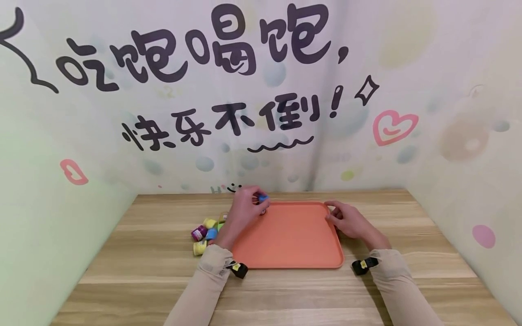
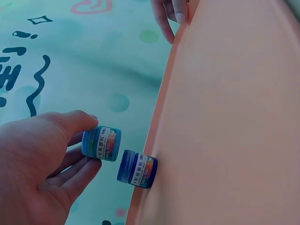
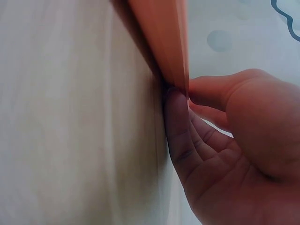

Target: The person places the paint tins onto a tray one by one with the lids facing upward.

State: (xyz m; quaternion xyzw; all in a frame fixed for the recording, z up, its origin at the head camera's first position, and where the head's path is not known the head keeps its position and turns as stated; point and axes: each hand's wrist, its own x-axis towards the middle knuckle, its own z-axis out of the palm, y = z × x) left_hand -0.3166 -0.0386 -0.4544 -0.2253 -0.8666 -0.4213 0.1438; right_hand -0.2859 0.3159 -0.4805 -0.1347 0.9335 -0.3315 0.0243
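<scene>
An orange tray (image 1: 289, 235) lies on the wooden table (image 1: 142, 271). My left hand (image 1: 256, 202) is at the tray's far left corner and pinches a small light-blue jar (image 1: 263, 198) between thumb and fingers. In the left wrist view the same hand (image 2: 86, 140) holds this jar (image 2: 101, 143) on its side, just off the tray's rim. A darker blue jar (image 2: 137, 169) sits at the tray's edge right beside it. My right hand (image 1: 334, 216) is at the far right corner. Its thumb and fingers (image 3: 180, 122) pinch the tray's rim (image 3: 173, 61).
Several small coloured jars (image 1: 205, 233), yellow, purple and blue among them, lie in a cluster on the table left of the tray. A printed backdrop (image 1: 261, 90) closes in the table at the back and on both sides.
</scene>
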